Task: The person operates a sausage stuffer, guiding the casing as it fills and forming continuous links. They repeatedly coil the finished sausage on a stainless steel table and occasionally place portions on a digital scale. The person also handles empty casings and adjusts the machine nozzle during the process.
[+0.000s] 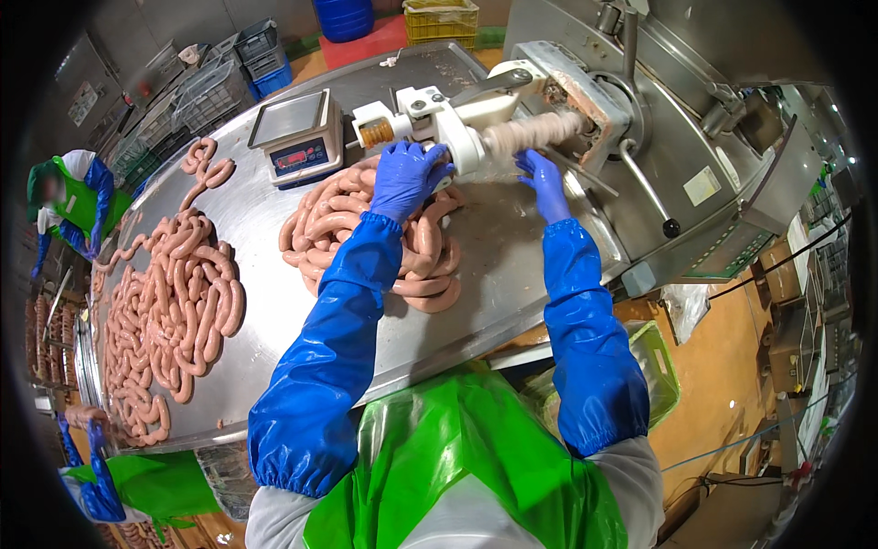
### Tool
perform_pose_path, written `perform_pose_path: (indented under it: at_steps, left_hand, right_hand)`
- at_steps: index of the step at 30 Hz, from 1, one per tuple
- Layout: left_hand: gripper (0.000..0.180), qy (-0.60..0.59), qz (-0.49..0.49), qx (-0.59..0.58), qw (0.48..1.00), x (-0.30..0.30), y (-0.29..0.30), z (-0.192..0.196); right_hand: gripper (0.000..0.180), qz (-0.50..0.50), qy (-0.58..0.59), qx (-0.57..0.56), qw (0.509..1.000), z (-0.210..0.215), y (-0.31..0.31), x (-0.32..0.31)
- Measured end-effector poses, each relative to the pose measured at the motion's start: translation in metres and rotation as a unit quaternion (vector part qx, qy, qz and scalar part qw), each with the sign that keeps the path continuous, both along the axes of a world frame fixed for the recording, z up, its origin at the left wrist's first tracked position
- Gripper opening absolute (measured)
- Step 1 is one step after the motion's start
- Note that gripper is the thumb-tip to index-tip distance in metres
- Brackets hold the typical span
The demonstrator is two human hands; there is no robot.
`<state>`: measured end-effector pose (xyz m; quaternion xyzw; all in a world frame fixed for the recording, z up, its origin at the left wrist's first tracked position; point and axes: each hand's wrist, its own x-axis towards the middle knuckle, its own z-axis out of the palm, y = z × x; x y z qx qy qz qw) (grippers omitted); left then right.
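Observation:
A sausage-filling machine has a white twisting head and a whitish, ruffled casing on its horn. My left hand, in a blue glove, is curled against the near side of the white head; whatever its fingers close on is hidden beneath them. Beside the casing, slightly below it, my right hand is open with fingers stretched and holds nothing. Coiled pink sausages lie on the steel table under and around my left hand. The casing looks blurred.
A scale stands behind the coil. A larger sausage heap covers the table's left. Two co-workers in green aprons stand along the left edge. A black-knobbed lever projects at right. Crates stand behind.

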<state>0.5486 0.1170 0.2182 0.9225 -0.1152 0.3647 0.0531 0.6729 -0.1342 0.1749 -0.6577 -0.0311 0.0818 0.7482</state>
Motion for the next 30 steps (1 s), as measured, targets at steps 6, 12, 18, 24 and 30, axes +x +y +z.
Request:
perform_pose_path:
  at_steps: [6,12,18,24,30]
  left_hand:
    - [0.029,-0.016,0.001,0.001,1.0,0.005,-0.002,-0.003]
    - [0.033,-0.007,-0.01,-0.009,1.0,0.002,-0.007,0.002]
    - [0.036,-0.01,0.013,-0.012,1.0,0.001,-0.001,-0.003]
    - [0.033,-0.089,0.017,0.028,0.995,-0.001,-0.006,0.009]
    - [0.03,-0.044,0.002,0.0,0.999,0.0,-0.002,-0.001]
  right_hand:
    - [0.03,0.011,-0.124,-0.053,0.991,-0.007,-0.008,0.027]
    - [0.033,-0.108,-0.033,-0.026,0.993,0.013,-0.059,0.047]
    - [0.033,-0.012,-0.105,-0.093,0.99,0.015,-0.053,0.055]
    - [0.027,0.001,-0.101,-0.087,0.991,0.004,-0.068,0.079]
    - [0.032,0.023,-0.074,-0.112,0.991,0.018,-0.07,0.065]
